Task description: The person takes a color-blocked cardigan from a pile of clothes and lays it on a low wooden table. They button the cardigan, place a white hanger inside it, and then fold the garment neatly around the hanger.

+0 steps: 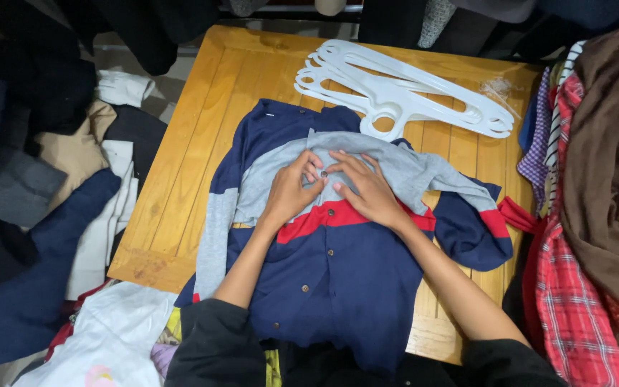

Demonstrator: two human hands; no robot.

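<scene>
Shirt point(338, 272), navy with grey and red bands, lies flat and face-up on the wooden worktop point(180, 186). Its long axis runs away from the person: collar at the far end, hem hanging off the near edge towards the body. Button placket runs along that axis, roughly mid-worktop.

Left hand point(291, 188) and right hand point(367, 190) meet on the grey chest band, fingertips touching at one small button point(324, 172). Left grip: thumb and fingers pressed together, pinching cloth at the placket beside the button. Right grip: fingers spread flat on the fabric, forefinger tip at the button; cannot tell if it pinches anything. Both hands equally near; button lies just between them.

More buttons show down the placket, towards the person.

Edges: white plastic hangers point(402, 97) stacked at the far right, apart from the collar. Right sleeve reaches the worktop's right edge, next to a clothes pile point(596, 215). Bare wood left of the shirt; more garments point(51, 201) lie beyond that left edge.
</scene>
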